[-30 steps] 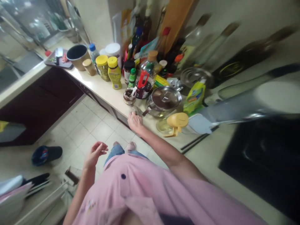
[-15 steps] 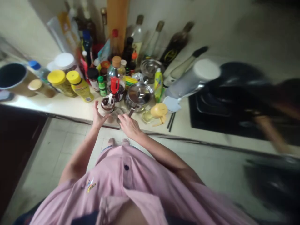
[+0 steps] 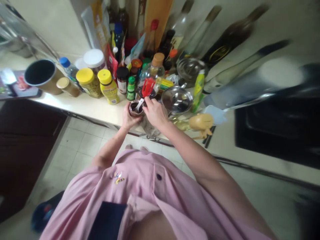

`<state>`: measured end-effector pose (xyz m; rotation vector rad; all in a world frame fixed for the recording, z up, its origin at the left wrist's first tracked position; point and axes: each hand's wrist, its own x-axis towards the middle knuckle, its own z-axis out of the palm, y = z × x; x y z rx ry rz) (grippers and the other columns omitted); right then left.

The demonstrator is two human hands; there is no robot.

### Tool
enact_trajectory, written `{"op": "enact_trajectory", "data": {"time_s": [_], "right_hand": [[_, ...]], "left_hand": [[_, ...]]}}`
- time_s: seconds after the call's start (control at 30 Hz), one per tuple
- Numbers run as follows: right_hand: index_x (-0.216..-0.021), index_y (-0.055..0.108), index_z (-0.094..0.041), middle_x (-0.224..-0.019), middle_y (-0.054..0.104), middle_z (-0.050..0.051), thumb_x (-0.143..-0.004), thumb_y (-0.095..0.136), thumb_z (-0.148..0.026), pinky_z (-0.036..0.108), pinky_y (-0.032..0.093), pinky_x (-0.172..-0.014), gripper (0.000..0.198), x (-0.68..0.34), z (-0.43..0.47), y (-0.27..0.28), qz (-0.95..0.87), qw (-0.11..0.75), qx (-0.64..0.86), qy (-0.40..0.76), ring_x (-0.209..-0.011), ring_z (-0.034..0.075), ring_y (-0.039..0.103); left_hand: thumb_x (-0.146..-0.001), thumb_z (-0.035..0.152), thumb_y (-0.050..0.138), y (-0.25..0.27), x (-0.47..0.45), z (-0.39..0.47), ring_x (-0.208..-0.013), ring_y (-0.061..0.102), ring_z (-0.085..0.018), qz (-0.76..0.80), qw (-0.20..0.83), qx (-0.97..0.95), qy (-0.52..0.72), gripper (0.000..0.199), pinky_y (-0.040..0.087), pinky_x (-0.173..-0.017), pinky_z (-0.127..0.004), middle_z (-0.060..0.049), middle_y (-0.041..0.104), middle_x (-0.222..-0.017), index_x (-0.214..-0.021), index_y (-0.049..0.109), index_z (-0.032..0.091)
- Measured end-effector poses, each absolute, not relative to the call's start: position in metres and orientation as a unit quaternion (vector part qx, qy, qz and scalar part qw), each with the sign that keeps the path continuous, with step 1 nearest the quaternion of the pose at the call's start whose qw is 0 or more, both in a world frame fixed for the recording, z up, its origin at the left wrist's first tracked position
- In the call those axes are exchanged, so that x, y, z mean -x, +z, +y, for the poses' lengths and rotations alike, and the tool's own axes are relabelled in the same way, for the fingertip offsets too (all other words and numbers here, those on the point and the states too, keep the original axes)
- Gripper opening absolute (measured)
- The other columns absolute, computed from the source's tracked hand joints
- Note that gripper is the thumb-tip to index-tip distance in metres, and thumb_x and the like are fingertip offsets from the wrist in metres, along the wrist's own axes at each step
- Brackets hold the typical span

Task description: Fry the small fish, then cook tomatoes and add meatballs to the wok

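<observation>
My left hand (image 3: 130, 117) wraps round a small open jar (image 3: 136, 113) with dark contents near the counter's front edge. A white spoon (image 3: 139, 105) leans in the jar with its handle up. My right hand (image 3: 157, 114) reaches over from the right, its thumb and fingertips closed at the upper end of the spoon's handle. Under that hand lies a crumpled greyish cloth or bag (image 3: 150, 129), partly hidden. Just behind the jar stands a dark glass container with a red slotted part (image 3: 148, 87) on top.
A lidded steel pot (image 3: 177, 99) and a yellow-topped oil dispenser (image 3: 201, 122) stand to the right. Yellow-capped jars (image 3: 87, 83), a green-capped bottle (image 3: 131, 88) and several tall bottles line the back. A black stove (image 3: 277, 130) is at far right.
My right hand has left the cloth or bag and moved up to the spoon's handle. My left hand has closed round the jar. The view has shifted, so the counter appears further right.
</observation>
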<state>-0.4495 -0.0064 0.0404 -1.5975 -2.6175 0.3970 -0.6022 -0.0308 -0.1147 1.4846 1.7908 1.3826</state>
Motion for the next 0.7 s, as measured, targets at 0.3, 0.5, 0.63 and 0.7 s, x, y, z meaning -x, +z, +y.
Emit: {"op": "enact_trajectory", "data": {"time_s": [0.3,0.5,0.63,0.7], "right_hand": [[-0.101,0.073,-0.013,-0.096,0.068,0.013,-0.096,0.047,-0.024,0.031,0.048,-0.080,0.028,0.441,0.000,0.019,-0.901,0.129,0.393,0.132,-0.086,0.021,0.063],[-0.091,0.075,-0.017,-0.088,0.070,0.011,-0.098,0.046,-0.033,0.031,0.048,-0.069,0.034,0.443,-0.002,0.004,-0.917,0.237,0.294,0.127,-0.075,0.020,0.065],[-0.084,0.075,-0.021,-0.084,0.072,0.009,-0.096,0.049,-0.037,0.033,0.048,-0.065,0.033,0.444,0.005,0.002,-0.919,0.242,0.265,0.164,-0.072,0.021,0.066],[-0.083,0.076,-0.021,-0.083,0.071,0.009,-0.093,0.052,-0.036,0.034,0.048,-0.065,0.030,0.445,0.008,0.002,-0.914,0.232,0.278,0.184,-0.072,0.022,0.066]], "left_hand": [[-0.058,0.039,0.087,-0.086,0.606,-0.078,-0.125,0.057,-0.034,0.608,0.204,-0.601,0.477,0.092,0.046,-0.108,-0.049,-0.018,0.057,-0.133,-0.137,0.044,0.017],[-0.056,0.043,0.086,-0.085,0.605,-0.089,-0.116,0.060,-0.034,0.601,0.175,-0.618,0.476,0.090,0.048,-0.104,-0.050,-0.016,0.061,-0.122,-0.132,0.047,0.017],[-0.058,0.049,0.084,-0.082,0.608,-0.095,-0.111,0.061,-0.031,0.592,0.147,-0.631,0.480,0.088,0.050,-0.101,-0.048,-0.016,0.062,-0.119,-0.131,0.046,0.015],[-0.061,0.050,0.082,-0.080,0.610,-0.097,-0.111,0.061,-0.030,0.573,0.130,-0.646,0.487,0.088,0.050,-0.101,-0.047,-0.016,0.062,-0.120,-0.132,0.045,0.015]]}}
